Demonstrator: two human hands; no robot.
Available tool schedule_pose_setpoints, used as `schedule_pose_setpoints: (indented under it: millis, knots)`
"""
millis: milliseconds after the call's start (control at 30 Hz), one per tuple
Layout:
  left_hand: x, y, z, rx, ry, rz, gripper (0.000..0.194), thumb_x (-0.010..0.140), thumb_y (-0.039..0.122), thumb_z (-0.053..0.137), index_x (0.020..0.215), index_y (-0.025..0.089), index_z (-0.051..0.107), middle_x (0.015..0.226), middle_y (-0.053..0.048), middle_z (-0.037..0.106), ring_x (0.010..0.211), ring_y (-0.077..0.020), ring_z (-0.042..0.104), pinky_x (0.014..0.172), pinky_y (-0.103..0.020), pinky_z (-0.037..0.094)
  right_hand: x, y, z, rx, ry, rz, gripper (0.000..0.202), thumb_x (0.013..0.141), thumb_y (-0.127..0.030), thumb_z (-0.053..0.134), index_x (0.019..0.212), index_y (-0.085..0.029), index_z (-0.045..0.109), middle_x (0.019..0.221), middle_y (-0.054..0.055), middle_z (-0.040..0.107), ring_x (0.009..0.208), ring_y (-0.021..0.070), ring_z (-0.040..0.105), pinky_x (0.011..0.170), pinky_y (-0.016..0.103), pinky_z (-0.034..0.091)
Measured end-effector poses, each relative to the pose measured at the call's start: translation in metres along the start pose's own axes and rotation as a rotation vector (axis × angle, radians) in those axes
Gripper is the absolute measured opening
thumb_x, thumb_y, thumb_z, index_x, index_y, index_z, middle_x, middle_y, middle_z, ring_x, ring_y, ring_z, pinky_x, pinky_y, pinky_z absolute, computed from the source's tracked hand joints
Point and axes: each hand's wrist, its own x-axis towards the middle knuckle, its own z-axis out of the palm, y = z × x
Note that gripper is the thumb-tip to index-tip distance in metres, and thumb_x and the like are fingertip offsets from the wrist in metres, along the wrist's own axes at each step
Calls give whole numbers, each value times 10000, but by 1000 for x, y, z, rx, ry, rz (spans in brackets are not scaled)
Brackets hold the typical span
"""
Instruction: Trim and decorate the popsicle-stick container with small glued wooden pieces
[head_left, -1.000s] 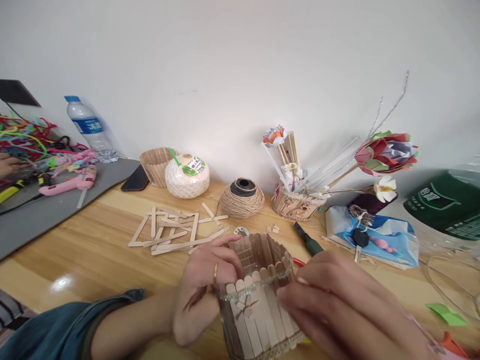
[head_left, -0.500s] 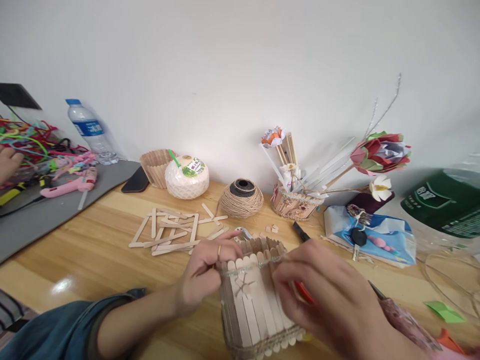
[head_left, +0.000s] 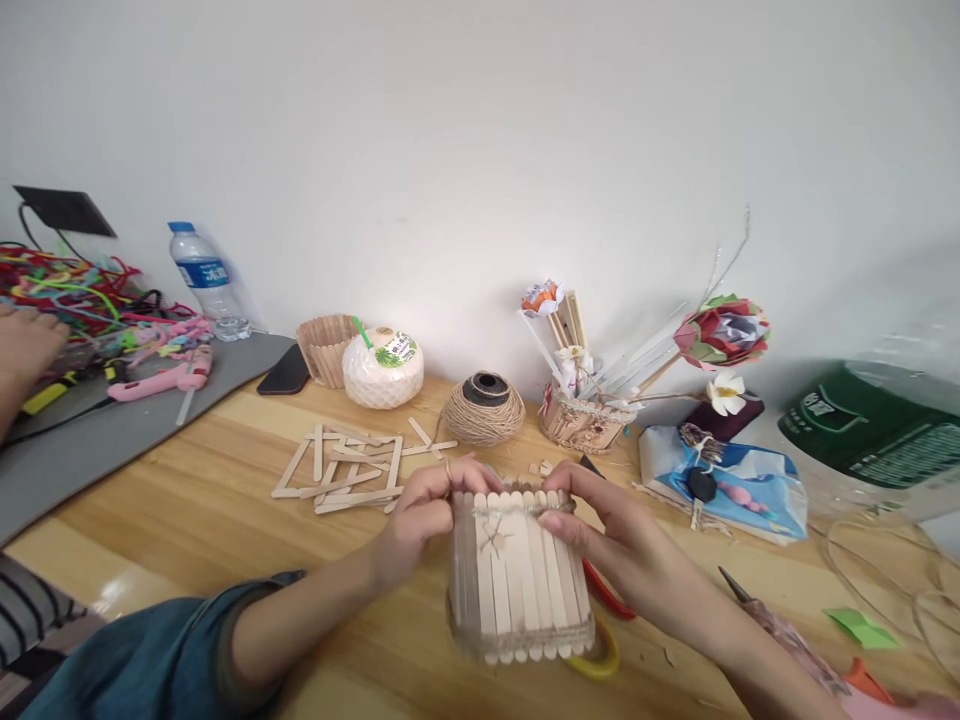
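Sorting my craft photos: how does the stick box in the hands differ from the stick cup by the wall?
The stick box is flat-sided and held by the left hand and right hand; the stick cup is round, flared and untouched. The box carries trim bands and a small star; the cup looks plain. Both are built from upright wooden sticks.

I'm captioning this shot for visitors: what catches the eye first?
At front centre, the left hand and right hand clasp a pale craft-stick box from both sides. Behind it sits a round ball of brown twine, and a red folded-paper flower stands at the right.

Pale wooden stick box (head_left: pixel 517 570) — pink glue gun (head_left: pixel 161 372)
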Motion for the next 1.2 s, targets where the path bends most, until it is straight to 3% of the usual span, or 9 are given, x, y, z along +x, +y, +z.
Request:
schedule_pose_setpoints:
  millis: [100, 233, 400, 567, 700, 800, 1000, 1100, 1200]
  knots:
    - [2, -7, -1, -20, 41, 28, 345, 802, 352, 503, 1107, 200, 557, 1181, -91, 570, 1127, -274, 490, 951, -406, 372, 0, 1, -5, -11, 84, -6, 242, 921, -439, 433, 859, -209, 481, 772, -11, 526, 737, 141, 510, 658, 262, 424]
    - [4, -12, 0, 11, 0, 13, 710, 713, 479, 703, 1319, 241, 419, 1332, -105, 473, 1244, -305, 414, 969, -396, 393, -5, -2, -8, -30, 162, -8, 266, 914, -447, 424, 830, -201, 481, 744, -8, 526, 701, 144, 512, 600, 252, 416]
    - [4, -8, 4, 96, 54, -10, 430, 843, 498, 565, 1161, 212, 604, 1308, -90, 534, 1229, -282, 444, 1007, -399, 371, -17, -6, -3, -69, 260, -21, 251, 911, -421, 437, 821, -194, 492, 745, -2, 535, 712, 149, 525, 605, 252, 410]
    - [11, -18, -4, 149, 207, -109, 315, 919, 364, 511, 1145, 150, 554, 1123, -88, 604, 944, -217, 615, 799, -417, 517, -30, -7, 0, -142, 340, -58, 224, 911, -408, 445, 840, -201, 491, 796, 8, 547, 754, 159, 531, 670, 276, 416]
    - [15, -30, -15, 235, 281, -141, 295, 902, 303, 553, 1157, 153, 544, 1149, -85, 584, 953, -218, 608, 798, -417, 525, -40, -10, -5, -230, 386, -85, 197, 903, -383, 466, 821, -207, 495, 799, 14, 541, 760, 169, 521, 688, 294, 412]
    - [13, -31, -14, 302, 238, -152, 297, 902, 303, 554, 1158, 155, 545, 1154, -85, 582, 959, -221, 607, 799, -418, 525, -46, -11, -9, -283, 408, -94, 191, 901, -382, 472, 828, -208, 506, 789, 13, 543, 744, 170, 522, 669, 294, 418]
    - [-4, -8, 18, 412, 22, -54, 297, 915, 317, 530, 1162, 153, 540, 1141, -88, 592, 941, -213, 617, 792, -410, 529, -57, -8, -15, -352, 461, -103, 204, 902, -387, 477, 834, -199, 520, 788, 14, 565, 744, 163, 540, 672, 300, 443]
    - [-16, 4, 38, 566, -17, 34, 382, 914, 297, 511, 1269, 180, 435, 1249, -119, 543, 990, -218, 603, 829, -391, 515, -60, -7, -16, -373, 486, -104, 214, 903, -377, 497, 863, -173, 546, 830, 12, 581, 776, 155, 566, 708, 326, 466]
    - [-25, 11, 52, 811, 7, 100, 313, 868, 289, 550, 1143, 148, 501, 1145, -128, 570, 966, -274, 580, 846, -479, 473, -63, -6, -16, -385, 496, -91, 222, 904, -366, 521, 937, -154, 579, 898, 19, 603, 804, 149, 589, 730, 348, 488]
